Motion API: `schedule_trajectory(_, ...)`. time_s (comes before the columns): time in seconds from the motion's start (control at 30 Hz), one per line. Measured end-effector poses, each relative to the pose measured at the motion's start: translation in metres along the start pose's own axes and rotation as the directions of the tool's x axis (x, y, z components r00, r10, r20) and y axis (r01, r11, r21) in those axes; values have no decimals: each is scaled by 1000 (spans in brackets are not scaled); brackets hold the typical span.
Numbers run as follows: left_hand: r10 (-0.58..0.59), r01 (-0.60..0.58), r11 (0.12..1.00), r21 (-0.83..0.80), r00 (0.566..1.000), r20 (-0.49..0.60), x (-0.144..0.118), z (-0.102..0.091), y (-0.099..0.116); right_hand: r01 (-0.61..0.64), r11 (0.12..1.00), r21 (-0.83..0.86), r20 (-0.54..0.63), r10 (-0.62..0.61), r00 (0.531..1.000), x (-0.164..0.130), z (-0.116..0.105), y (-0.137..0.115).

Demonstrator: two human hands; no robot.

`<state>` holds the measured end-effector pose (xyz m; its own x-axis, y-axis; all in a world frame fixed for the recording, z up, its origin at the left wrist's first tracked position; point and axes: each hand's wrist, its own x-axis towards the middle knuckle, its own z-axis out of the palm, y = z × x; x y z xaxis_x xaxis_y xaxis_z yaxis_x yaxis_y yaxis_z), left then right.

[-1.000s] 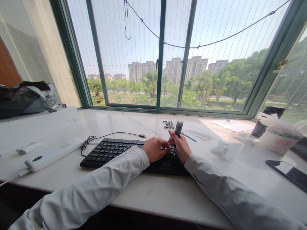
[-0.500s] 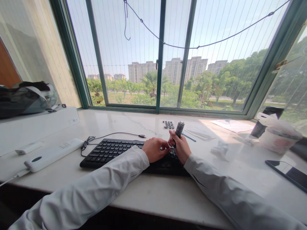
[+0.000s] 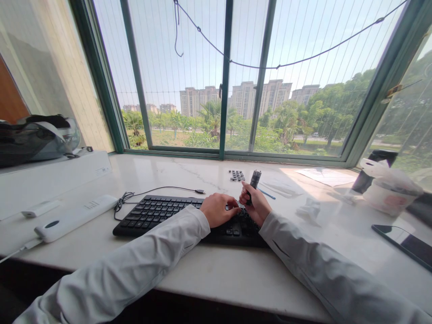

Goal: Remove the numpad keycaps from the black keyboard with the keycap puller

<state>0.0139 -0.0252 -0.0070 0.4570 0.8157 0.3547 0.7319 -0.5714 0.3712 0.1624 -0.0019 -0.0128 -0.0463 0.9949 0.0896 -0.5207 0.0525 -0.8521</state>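
Note:
A black keyboard [image 3: 148, 215] lies before me, its right part bared where several keycaps are off. My right hand [image 3: 258, 204] is wrapped round a short dark hand tool [image 3: 255, 179], held tilted above that part; its lower end is hidden by my fingers. On the keyboard close beside it, my left hand [image 3: 221, 210] has thumb and fingertips brought together. Whatever is in this pinch is too small to make out. Loose black keycaps [image 3: 237, 175] lie in rows behind the keyboard. A thin blue stick [image 3: 268, 194] rests behind my right hand.
A coiled USB cable [image 3: 124, 198] lies behind the keyboard. At left are a white power strip [image 3: 81, 216] and a white box [image 3: 84, 168] with a dark bag on top. Crumpled tissue [image 3: 308, 210], a phone [image 3: 403, 245] and a bagged tub [image 3: 388, 195] stand or lie right.
My right hand has moved slightly right and away from my left fingertips, the dark tool tilting further right. My left hand has barely shifted; more of the bared keys show between the hands.

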Motion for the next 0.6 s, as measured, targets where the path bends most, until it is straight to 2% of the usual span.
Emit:
schedule_trajectory(0.17,13,-13,1000,-20,999,-31,0,3,-1,-20,986,168,-27,25,999,1,-2,-2)
schedule_trajectory(0.4,24,-25,999,-29,1000,-6,-2,1,1,139,990,38,107,-142,984,-8,5,3)
schedule_trajectory(0.6,83,-80,996,-48,994,66,-2,-4,5,185,980,72,167,-195,967,-15,5,2)
